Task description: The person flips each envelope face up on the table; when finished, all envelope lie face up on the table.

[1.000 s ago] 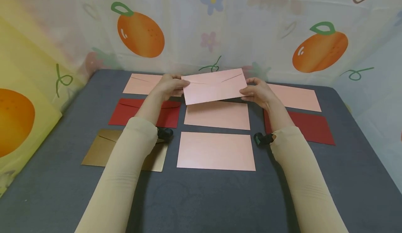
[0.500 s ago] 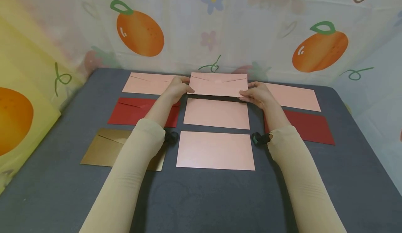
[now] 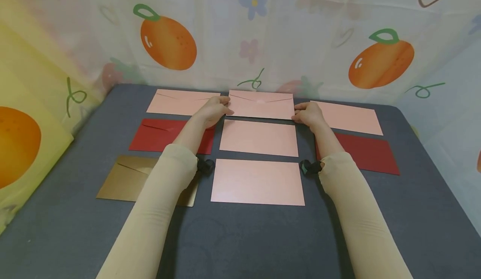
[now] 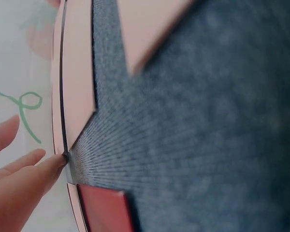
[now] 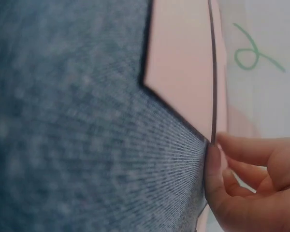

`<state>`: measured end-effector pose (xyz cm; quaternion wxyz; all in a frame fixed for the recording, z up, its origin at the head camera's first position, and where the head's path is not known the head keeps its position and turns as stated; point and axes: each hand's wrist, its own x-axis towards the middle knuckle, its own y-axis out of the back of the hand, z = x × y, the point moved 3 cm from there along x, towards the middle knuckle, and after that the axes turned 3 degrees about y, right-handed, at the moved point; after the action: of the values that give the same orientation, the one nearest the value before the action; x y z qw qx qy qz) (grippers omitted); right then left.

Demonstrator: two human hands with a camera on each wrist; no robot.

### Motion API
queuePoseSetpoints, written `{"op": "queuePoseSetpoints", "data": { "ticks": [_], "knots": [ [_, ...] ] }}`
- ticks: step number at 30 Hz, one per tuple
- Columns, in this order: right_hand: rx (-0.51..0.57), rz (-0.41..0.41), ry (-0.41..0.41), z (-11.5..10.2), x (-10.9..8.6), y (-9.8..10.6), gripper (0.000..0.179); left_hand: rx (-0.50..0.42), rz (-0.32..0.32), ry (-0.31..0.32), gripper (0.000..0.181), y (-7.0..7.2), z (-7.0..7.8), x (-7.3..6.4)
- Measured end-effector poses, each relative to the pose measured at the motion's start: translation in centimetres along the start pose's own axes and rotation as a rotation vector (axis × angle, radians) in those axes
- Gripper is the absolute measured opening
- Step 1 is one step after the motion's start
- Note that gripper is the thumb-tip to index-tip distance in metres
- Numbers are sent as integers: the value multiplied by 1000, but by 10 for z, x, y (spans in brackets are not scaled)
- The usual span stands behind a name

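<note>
A pink envelope point(image 3: 261, 105) was at the far side of the dark table point(image 3: 244, 241), in the middle of the back row. Its flap side faced up, and it looked flat or very nearly flat.

The left hand point(image 3: 213, 111) was at its left end, with the thumb touching near the front corner. The right hand point(image 3: 310, 114) was at its right end, with the thumb and pointing finger touching the edge. Both hands had thumb and pointing finger apart, bent only a little, and neither was wrapped around anything.

Just in front was a plain pink envelope point(image 3: 259, 138), and nearer still was another plain one point(image 3: 258, 183). To the left were a pink envelope with a flap point(image 3: 173, 100), a red one point(image 3: 155, 136) and a gold one point(image 3: 122, 183) (the left sleeve point(image 3: 150, 212) hid part of the gold). To the right were a pale pink envelope point(image 3: 353, 118) and a dark red one point(image 3: 372, 153). Behind the table hung a cloth point(image 3: 300, 41) with big oranges on it.
</note>
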<state>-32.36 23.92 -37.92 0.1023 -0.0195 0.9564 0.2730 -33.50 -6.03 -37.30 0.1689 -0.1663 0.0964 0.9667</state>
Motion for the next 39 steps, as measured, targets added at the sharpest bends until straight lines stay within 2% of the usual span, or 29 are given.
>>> {"op": "queuePoseSetpoints", "data": {
  "ticks": [7,14,19,25,28,31,35,39],
  "knots": [
    [-193,57,36,1,0,2,43,26,-48,-1,74,-5,-1,-1],
    [-222,62,46,1,-2,2,41,73,-95,-8,74,-7,-3,0],
    [-208,32,37,-3,-4,2,44,132,-67,-21,70,-1,0,-5],
    [-146,-40,13,-10,-12,5,48,265,-77,-29,63,7,17,-17],
    [-144,-85,30,-13,-17,8,49,258,-87,-18,60,11,25,-26],
    [-152,-141,61,-15,-23,13,52,211,-106,2,59,15,30,-36],
    [-161,-236,87,-16,-35,17,55,214,-127,61,61,20,27,-51],
    [-184,-324,94,-15,-48,19,54,221,-130,125,63,24,14,-61]
  ]
}}
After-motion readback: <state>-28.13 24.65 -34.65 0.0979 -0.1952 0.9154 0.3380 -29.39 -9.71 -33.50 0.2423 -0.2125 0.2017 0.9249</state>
